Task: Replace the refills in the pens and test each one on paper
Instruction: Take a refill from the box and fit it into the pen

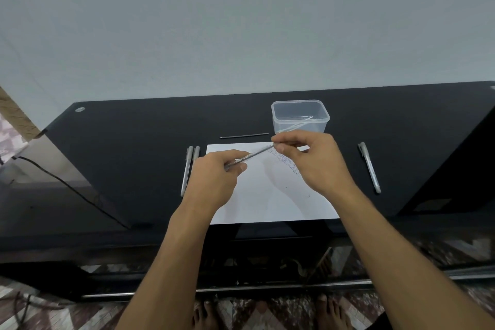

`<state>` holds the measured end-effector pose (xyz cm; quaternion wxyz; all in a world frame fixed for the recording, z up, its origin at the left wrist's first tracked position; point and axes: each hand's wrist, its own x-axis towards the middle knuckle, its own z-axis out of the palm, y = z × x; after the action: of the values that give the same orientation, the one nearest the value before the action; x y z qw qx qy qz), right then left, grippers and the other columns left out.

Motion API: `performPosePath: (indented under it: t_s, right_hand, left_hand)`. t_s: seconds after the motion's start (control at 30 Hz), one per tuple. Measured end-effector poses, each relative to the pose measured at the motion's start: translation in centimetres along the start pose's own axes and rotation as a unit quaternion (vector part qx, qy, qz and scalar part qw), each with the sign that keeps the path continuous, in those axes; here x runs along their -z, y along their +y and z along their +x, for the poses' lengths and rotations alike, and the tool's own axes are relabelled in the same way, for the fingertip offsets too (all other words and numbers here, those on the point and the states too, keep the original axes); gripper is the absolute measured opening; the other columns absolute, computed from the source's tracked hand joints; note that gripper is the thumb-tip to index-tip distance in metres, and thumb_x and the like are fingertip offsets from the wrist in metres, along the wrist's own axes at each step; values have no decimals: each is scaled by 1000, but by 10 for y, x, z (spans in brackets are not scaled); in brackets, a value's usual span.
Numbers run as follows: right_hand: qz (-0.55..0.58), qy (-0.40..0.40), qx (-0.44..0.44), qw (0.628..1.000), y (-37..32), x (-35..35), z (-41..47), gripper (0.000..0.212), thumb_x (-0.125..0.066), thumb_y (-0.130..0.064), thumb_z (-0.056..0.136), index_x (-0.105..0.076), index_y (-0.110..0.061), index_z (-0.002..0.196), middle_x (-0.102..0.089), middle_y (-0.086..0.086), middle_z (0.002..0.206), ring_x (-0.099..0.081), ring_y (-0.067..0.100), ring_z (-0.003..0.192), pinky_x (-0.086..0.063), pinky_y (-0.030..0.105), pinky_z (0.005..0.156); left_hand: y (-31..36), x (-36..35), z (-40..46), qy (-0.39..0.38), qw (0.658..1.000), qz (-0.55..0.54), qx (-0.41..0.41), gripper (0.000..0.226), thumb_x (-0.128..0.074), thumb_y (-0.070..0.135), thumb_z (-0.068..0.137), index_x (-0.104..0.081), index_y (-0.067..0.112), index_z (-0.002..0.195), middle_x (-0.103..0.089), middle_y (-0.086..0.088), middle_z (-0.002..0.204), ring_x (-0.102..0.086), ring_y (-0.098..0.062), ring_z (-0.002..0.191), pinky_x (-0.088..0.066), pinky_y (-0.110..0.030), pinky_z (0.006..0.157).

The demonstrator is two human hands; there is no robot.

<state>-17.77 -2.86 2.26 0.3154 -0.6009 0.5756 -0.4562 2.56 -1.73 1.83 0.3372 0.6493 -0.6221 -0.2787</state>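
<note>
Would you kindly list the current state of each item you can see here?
Held pen: gripped by left hand and right hand, raised over the paper.
Paper: flat, scribbled on.
Plastic container: open, no lid.
Two pens: lying left of paper.
Single pen: lying right of paper.
Dark refill: lying loose on table.

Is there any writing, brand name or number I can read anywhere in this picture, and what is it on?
None can be read.
Sheet of paper: blue ink scribbles near its far right corner, test marks rather than legible words.
Pen held between left hand and right hand: any print too small to read.
Pens on the table and plastic container: no visible label.
</note>
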Motion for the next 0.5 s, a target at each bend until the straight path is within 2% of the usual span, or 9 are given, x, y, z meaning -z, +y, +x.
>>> performPosePath:
  t_s: [0.13, 0.23, 0.33, 0.4, 0.5]
  right_hand:
    - [-9, -11, 4, 1000, 0, 0, -1, 17, -77, -17, 96, -85, -28, 107, -79, -14, 101, -70, 5, 101, -55, 25, 92]
    - [-12, -16, -2, 1000, 0, 2, -1, 18, -77, -16, 97, -85, -28, 108, -78, -15, 98, -71, 4, 98, -52, 20, 89]
    - [-16, -14, -4, 1000, 1, 3, -1, 17, -77, -16, 96, -85, -27, 107, -78, -16, 98, -71, 2, 96, -50, 17, 86]
    - [-14, -15, -3, 1000, 0, 3, -1, 15, -77, -18, 97, -85, -27, 107, -78, -16, 99, -70, 0, 97, -50, 15, 86]
    - [-30, -24, -2, 999, -2, 4, -1, 14, -71, -29, 102, -84, -24, 100, -78, -15, 91, -69, 0, 88, -48, 17, 78]
  left_hand:
    - [2, -2, 0, -7, 1000, 12, -2, 23, -66, 24, 97, -75, 32, 117, -69, 11, 100, -61, -4, 86, -44, -17, 71]
    - [3, -2, 0, -7, 1000, 11, -5, 24, -64, 24, 98, -74, 32, 119, -71, 9, 108, -62, -8, 93, -42, -10, 68]
    - [5, -2, -1, -4, 1000, 7, -14, 25, -64, 22, 98, -74, 30, 119, -71, 9, 110, -61, -6, 94, -40, -9, 70]
    - [6, -2, -2, -4, 1000, 5, -17, 25, -64, 21, 98, -74, 30, 119, -71, 10, 108, -60, -3, 87, -37, -6, 69]
    - [7, -2, -1, 5, 1000, 5, -25, 25, -65, 20, 98, -74, 30, 119, -69, 13, 102, -56, 5, 82, -32, 0, 63]
